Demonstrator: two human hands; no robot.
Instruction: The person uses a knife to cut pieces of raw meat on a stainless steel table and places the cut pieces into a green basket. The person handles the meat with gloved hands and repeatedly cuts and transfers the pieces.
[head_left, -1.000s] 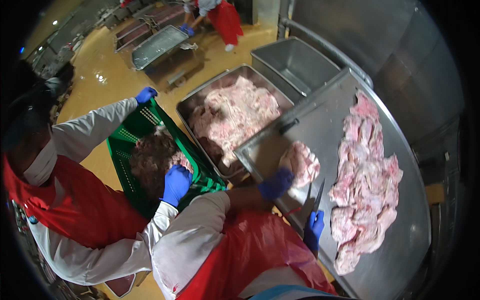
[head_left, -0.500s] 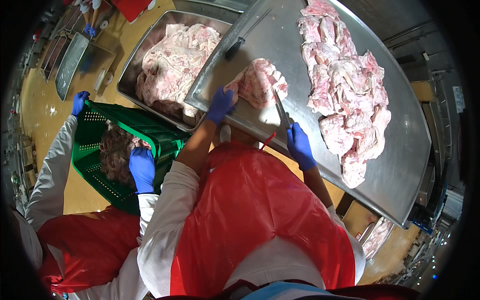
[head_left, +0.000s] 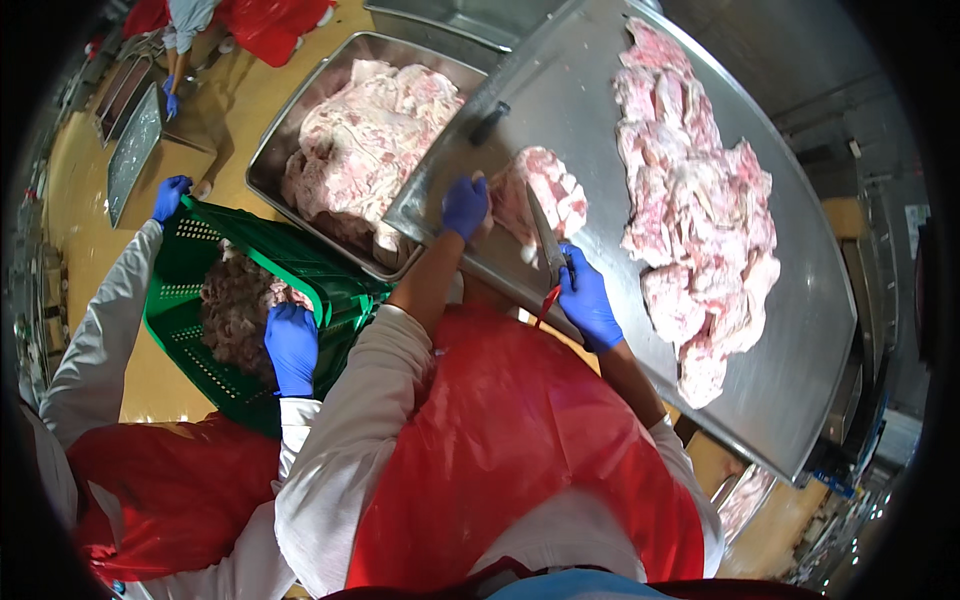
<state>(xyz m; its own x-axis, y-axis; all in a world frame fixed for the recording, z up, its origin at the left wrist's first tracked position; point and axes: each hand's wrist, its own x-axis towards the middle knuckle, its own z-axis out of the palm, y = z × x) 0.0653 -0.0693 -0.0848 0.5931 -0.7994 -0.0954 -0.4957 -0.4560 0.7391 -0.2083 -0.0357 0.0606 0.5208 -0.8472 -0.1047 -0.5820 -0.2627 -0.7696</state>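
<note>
My right hand (head_left: pixel 588 300), in a blue glove, is closed round the handle of a knife (head_left: pixel 543 228). Its blade lies across a small pale pink piece of meat (head_left: pixel 560 198) near the table's front edge. At the left of that piece, my left hand (head_left: pixel 464 208), also gloved in blue, is closed on a pinkish flap of meat, partly blurred. A second tool with a black handle (head_left: pixel 490 122) rests on the steel table (head_left: pixel 560 90) beyond my left hand. A long heap of fatty meat pieces (head_left: pixel 700 220) lies to the right.
A steel tub (head_left: pixel 262 165) full of meat stands left of the table. At my left a co-worker's gloved hands (head_left: pixel 291 348) hold a tilted green crate (head_left: pixel 255 245) with darker meat scraps. Another person works at the far left beside metal bins (head_left: pixel 135 165).
My left hand has shifted away from the main part of the small meat piece, with a flap in it. The knife blade has turned to point further left. The view has shifted slightly.
</note>
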